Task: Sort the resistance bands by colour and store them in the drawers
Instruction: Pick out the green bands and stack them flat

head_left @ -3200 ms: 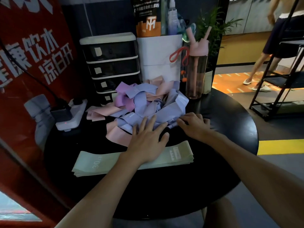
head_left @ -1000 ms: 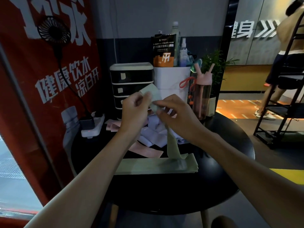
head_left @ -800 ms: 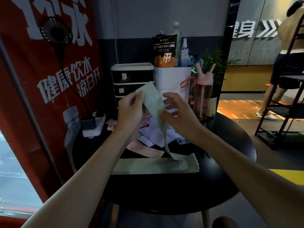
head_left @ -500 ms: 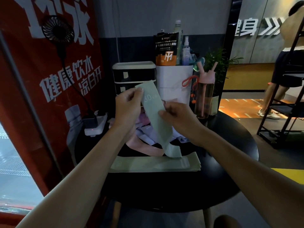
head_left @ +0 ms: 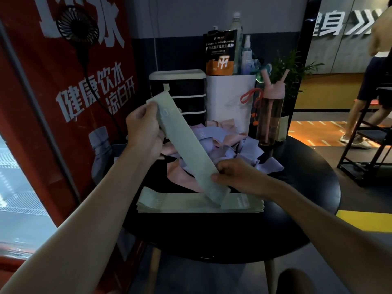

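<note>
A pale green resistance band (head_left: pixel 186 147) is stretched flat and slanted above the round black table (head_left: pixel 297 209). My left hand (head_left: pixel 144 132) grips its upper end and my right hand (head_left: pixel 235 177) pinches its lower end. Below it a stack of green bands (head_left: pixel 182 203) lies flat near the table's front. A loose heap of purple and pink bands (head_left: pixel 229 145) sits behind. The black drawer unit (head_left: pixel 180 92) with white frames stands at the back, its drawers closed.
A white box (head_left: pixel 230 102) holding a pouch and spray bottles stands right of the drawers, with a pink-lidded bottle (head_left: pixel 270 115) beside it. A red banner (head_left: pixel 53 102) and a small fan (head_left: pixel 77 24) are at the left. A person (head_left: pixel 377 81) stands far right near a black rack (head_left: pixel 367 149).
The green band was lifted from the pile and pulled straight. My right hand slid down its length to the lower end, lowering it toward the green stack.
</note>
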The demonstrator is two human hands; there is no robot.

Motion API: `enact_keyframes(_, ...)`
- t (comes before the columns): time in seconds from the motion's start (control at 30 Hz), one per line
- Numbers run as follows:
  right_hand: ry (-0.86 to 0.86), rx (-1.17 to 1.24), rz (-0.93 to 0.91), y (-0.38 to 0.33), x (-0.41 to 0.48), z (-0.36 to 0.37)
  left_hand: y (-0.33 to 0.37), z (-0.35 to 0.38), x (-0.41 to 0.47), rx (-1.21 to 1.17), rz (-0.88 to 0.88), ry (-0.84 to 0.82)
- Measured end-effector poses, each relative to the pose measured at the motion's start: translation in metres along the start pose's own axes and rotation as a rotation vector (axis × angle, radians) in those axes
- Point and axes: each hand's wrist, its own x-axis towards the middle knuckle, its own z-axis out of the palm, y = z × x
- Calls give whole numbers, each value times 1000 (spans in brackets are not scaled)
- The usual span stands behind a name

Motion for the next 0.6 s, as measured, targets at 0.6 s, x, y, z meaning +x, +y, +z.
enact_keyframes(0.6, 354, 385, -68, 56, -36, -18, -49, -80, -23, 57, -6, 223)
